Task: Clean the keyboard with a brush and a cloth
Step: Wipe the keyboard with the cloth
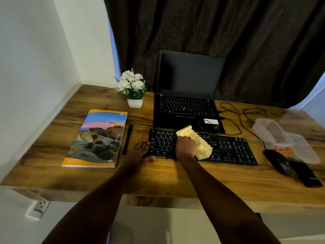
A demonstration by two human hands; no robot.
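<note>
The keyboard (228,148) lay on the desk (158,176), just in front of the laptop (184,106). The right hand (186,146) clutched a yellow cloth (204,147) and pressed it on the keys left of middle, hiding those beneath. The left hand (140,149) lay released, fingers straight against the keyboard's left end and thumb at its front edge. A slim black stick (127,139) lay beside it; pen or brush, I could not tell. At far right the mouse (279,162) and a dark block (306,175) were blurred.
</note>
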